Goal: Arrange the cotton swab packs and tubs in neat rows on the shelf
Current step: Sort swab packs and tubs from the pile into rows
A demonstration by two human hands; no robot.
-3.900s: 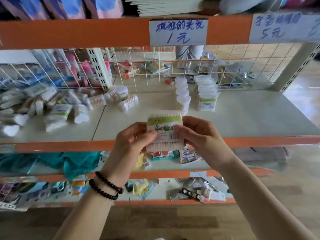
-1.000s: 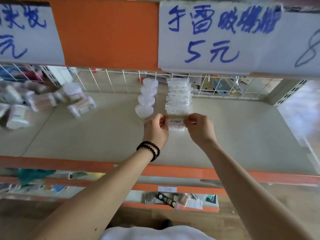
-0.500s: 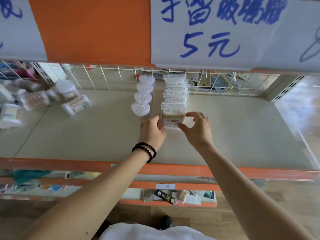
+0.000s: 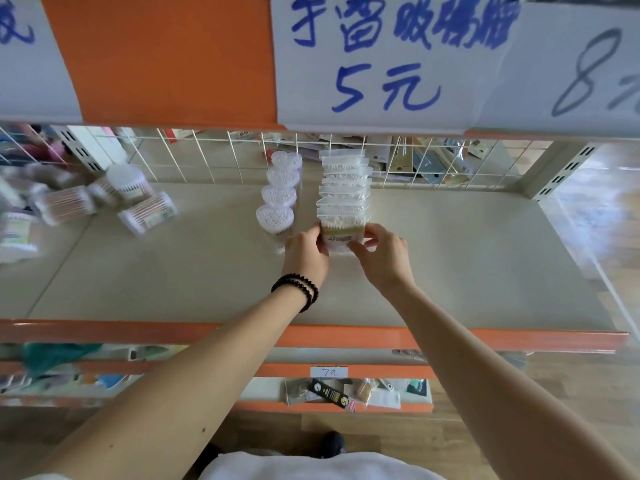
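Head view: both hands meet at the front of a row of swab packs (image 4: 343, 188) on the beige shelf (image 4: 485, 265). The left hand (image 4: 305, 254) pinches the left edge of the front pack (image 4: 342, 237) with curled fingers and thumb; a black bead bracelet (image 4: 298, 288) sits on its wrist. The right hand (image 4: 382, 258) holds the pack's right edge, thumb at the front and fingers curled round the side. The pack stands upright between the two hands, touching the pack behind it, with a green label facing the person.

Just beyond the hands the row of packs runs back toward the wire grid (image 4: 214, 157) at the rear of the shelf. Just left of the left hand and beyond it stands a row of four heart-shaped tubs (image 4: 278, 199), close beside the packs. Well to the left of the left hand lie loose round tubs (image 4: 147, 213), some on their sides, blurred. Farther left still are more packs, too blurred to make out.

Above the hands hangs a paper sign (image 4: 384, 60) with blue handwriting reading "5元", fixed to an orange beam (image 4: 166, 57). Below the wrists runs the shelf's orange front edge (image 4: 346, 336).
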